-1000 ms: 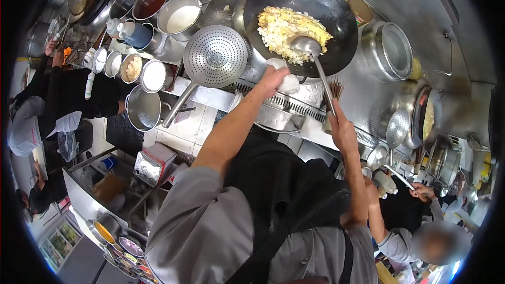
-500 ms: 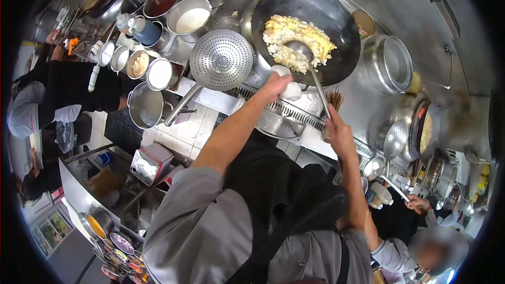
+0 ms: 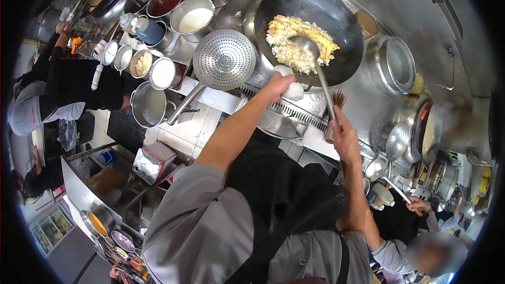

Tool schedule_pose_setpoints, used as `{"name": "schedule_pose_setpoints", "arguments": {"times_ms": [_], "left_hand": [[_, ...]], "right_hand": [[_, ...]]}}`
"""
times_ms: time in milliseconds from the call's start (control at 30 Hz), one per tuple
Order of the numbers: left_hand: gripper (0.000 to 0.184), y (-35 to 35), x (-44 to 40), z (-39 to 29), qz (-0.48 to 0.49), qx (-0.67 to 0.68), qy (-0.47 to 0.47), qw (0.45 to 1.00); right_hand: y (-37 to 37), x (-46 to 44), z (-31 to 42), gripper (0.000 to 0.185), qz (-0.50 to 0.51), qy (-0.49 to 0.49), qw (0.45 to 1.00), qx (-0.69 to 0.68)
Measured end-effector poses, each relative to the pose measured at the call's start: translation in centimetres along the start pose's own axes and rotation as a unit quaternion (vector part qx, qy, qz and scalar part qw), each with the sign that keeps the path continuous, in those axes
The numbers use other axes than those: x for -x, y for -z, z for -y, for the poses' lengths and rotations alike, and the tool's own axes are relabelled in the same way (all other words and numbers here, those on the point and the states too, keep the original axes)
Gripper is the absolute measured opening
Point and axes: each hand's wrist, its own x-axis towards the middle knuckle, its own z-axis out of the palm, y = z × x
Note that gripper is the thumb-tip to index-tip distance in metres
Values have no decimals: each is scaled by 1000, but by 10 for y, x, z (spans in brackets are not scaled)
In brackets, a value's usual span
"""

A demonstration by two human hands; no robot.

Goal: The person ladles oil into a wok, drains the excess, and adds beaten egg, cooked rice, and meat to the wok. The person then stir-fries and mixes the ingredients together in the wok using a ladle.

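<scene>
My left hand [image 3: 279,85] is closed around a folded white cloth [image 3: 292,91] at the near edge of a black wok [image 3: 339,26]; the part of the wok beneath the cloth is hidden. In the wok lies a heap of white rice with yellow egg [image 3: 300,63]. My right hand [image 3: 345,139] grips the long handle of a metal ladle [image 3: 324,85]. The ladle's bowl rests on the rice near the middle of the heap, its rounded back facing up. Left of the wok sits a large perforated strainer [image 3: 224,59], apart from both hands.
Metal pots, one with white contents [image 3: 193,20], and sauce bottles [image 3: 148,30] crowd the left. A bamboo brush [image 3: 337,100] stands close to the ladle handle. Lidded steel pots [image 3: 390,66] are at right. One co-worker's hand [image 3: 421,205] holds another ladle; another person stands at left.
The ladle's bowl has shifted slightly up and right over the rice, and my right hand has moved a little right and down. My left hand stays on the cloth.
</scene>
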Motion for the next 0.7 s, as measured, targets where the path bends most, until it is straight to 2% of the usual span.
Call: {"name": "schedule_pose_setpoints", "arguments": {"times_ms": [33, 67, 167, 200, 300, 400, 500, 600, 700], "left_hand": [[70, -3, 2, -4, -3, -1, 6, 1000], [69, 0, -3, -1, 12, -8, 9, 1000], [68, 0, -1, -3, -1, -18, 20, 1000], [69, -2, 3, -6, 2, -16, 20, 1000], [70, -4, 7, -7, 16, -13, 10, 1000], [70, 0, -5, 0, 11, -17, -13, 1000], [66, -2, 5, -8, 18, 0, 2, 1000], [66, -5, 11, -9, -3, -5, 11, 1000], [67, -4, 4, -5, 15, 4, 2, 1000]], "right_hand": [[10, 1, 15, 44, 14, -58, 998, -5], [1, -4, -8, 45, -85, 103, 991, -22], [-8, -20, -1, 47, -160, 106, 981, -14], [-13, -26, -3, 49, -134, 47, 990, 11], [-37, -42, -54, 49, -47, 84, 989, 114], [-7, -29, -35, 49, -14, 55, 997, 44], [12, -18, -2, 47, -34, 37, 997, -50], [-4, -37, 7, 47, -123, 114, 984, -64], [-32, -61, -2, 46, -45, -14, 996, 70]]}}
